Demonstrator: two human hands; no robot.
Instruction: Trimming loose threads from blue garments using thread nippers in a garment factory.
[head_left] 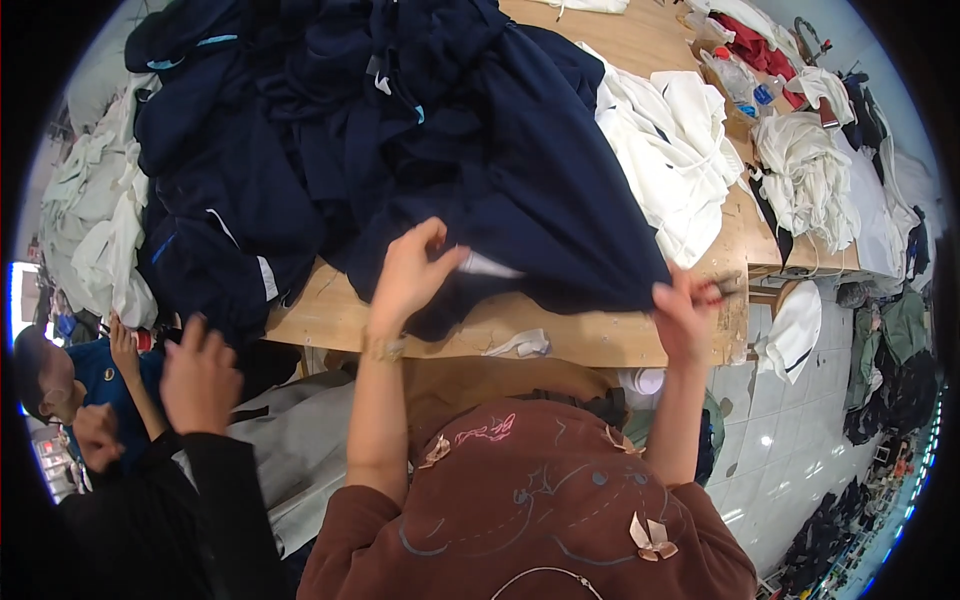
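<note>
A large navy garment [540, 180] lies bunched on the wooden table in front of me, its near edge drawn out to the right. Over that edge is my left hand [408, 275], slightly blurred, with fingers bent and thumb apart from them. A white strip [488, 266] shows in the navy cloth beside this thumb. My right hand [684, 315] is closed at the garment's right corner, pinching the cloth. A small dark and reddish tool [722, 288] sticks out by its fingers, too blurred to name exactly.
White garments [665, 150] lie right of the navy pile; more white cloth [805, 170] is heaped farther right. A white scrap [522, 344] rests near the table's front edge [590, 345]. At left, another person's hand [200, 375] in a black sleeve reaches close to the table.
</note>
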